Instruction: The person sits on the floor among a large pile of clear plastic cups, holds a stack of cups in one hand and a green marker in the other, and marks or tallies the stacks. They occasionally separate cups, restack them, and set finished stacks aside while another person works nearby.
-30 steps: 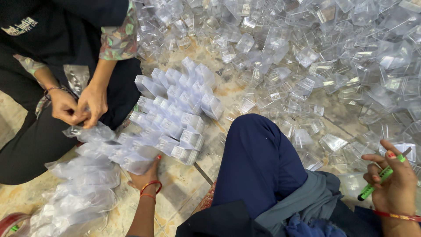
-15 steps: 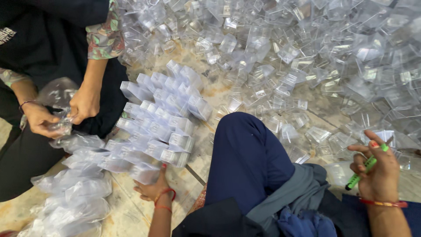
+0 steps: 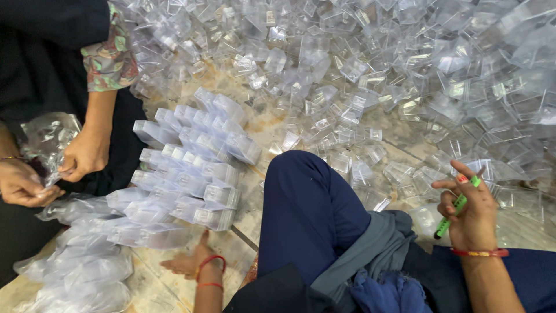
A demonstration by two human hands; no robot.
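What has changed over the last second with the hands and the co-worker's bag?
The co-worker's hands have lifted a clear plastic bag off the bag pile, toward their body. Unchanged: the right hand holds the green marker, the left hand rests on the floor by the stacked clear boxes.

Clear plastic bags (image 3: 81,272) heaped on floor, bottom left, crumpled, see-thru. Bagged rows of clear boxes (image 3: 191,168) stacked centre-left, just beside heap. One more clear bag (image 3: 49,136) in co-worker's hands, far left. No labels, signs, screens seen.
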